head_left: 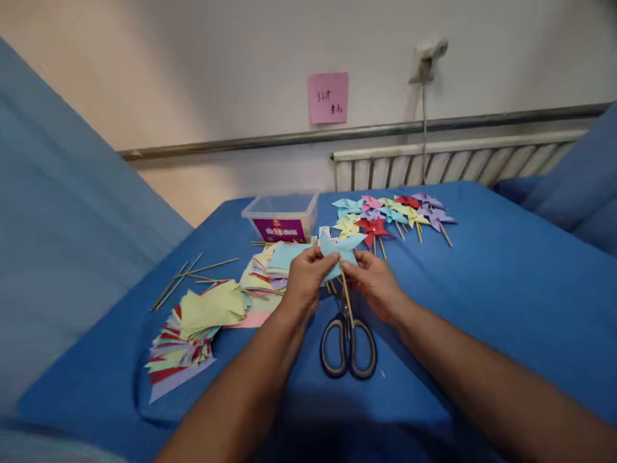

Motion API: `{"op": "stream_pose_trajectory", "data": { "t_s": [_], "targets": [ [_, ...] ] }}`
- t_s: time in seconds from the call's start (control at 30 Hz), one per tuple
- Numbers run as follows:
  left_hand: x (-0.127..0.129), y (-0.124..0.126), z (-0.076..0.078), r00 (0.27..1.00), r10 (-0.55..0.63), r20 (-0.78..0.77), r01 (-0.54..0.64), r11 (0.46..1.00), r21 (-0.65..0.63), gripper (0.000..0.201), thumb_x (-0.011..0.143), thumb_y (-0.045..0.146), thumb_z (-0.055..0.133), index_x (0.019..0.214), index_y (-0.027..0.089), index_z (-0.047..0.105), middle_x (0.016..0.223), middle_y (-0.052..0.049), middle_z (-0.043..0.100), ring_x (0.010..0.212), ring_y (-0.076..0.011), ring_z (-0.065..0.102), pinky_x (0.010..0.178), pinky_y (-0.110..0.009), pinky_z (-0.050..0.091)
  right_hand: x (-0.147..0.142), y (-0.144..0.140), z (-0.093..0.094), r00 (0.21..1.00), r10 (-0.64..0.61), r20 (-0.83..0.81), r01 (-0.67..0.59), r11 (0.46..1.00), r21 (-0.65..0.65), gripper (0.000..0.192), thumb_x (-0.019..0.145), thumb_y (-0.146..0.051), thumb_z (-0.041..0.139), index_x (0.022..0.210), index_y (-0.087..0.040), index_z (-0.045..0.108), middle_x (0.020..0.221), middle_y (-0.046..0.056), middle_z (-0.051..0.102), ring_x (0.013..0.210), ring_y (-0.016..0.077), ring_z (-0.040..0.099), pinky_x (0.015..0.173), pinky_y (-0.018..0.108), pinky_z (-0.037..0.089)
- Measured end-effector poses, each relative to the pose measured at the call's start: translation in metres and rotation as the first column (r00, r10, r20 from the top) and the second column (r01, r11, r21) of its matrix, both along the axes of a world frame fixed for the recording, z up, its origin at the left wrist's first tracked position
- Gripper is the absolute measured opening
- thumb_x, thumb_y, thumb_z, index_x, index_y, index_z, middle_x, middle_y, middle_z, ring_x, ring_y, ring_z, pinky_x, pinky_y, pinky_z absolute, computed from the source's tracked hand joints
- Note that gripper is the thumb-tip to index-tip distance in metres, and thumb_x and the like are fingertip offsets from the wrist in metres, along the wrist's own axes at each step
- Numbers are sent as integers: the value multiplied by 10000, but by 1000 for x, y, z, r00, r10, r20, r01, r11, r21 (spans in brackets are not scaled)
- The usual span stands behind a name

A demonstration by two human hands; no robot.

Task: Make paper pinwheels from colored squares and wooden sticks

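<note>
Because the light-blue pinwheel point(342, 247) probably needs steadying where it meets the stick point(346, 296), the left hand point(307, 275) and right hand point(376, 281) pinch it from 2 sides, above the scissors point(344, 370); other pinwheels point(395, 214) lie beyond, apparently set back to leave working room.

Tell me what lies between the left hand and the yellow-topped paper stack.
In the head view, a second paper stack with a blue sheet on top lies between the left hand and the yellow-topped paper stack.
</note>
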State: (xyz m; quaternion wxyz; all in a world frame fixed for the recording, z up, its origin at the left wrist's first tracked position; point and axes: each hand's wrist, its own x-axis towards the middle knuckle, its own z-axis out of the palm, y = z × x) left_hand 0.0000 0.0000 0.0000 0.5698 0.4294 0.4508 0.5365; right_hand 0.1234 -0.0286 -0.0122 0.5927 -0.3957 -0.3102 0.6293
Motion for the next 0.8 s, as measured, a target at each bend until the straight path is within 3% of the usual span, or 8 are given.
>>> {"op": "stream_pose_trajectory", "data": {
  "t_s": [0.17,0.27,0.6,0.8],
  "targets": [
    [-5,10,-5,979,203,-5,-202,976,79,319,555,352,834,701,142,643,625,4,640,531,-119,556,541,-243,412,-9,-6,-7,994,104,44,-101,993,-54,502,512,-471,890,770,-185,567,641,-20,647,539,119,603,498,234,442],
    [-6,10,-5,964,266,2,-265,957,117,312,564,351,829,700,144,639,616,14,622,536,-111,543,547,-239,407,-11,-5,-13,995,93,39,-91,994,-59,479,511,-472,889,699,-179,559,599,-23,625,511,106,583,472,219,417],
    [-2,-1,8,980,103,169,-125,985,123,256,657,348,804,726,155,651,680,23,625,619,-95,556,631,-223,439,-10,-2,-12,1000,9,1,-9,999,-46,438,554,-478,868,694,-162,598,599,-5,644,489,88,559,479,214,408],
    [-3,-1,12,966,82,245,-106,990,88,365,754,486,694,860,136,705,865,-78,717,769,-157,654,744,-279,476,-8,-1,-10,991,51,-123,-54,998,-25,377,605,-433,866,695,-160,622,630,-9,646,510,75,556,509,203,440]
  ]
}}
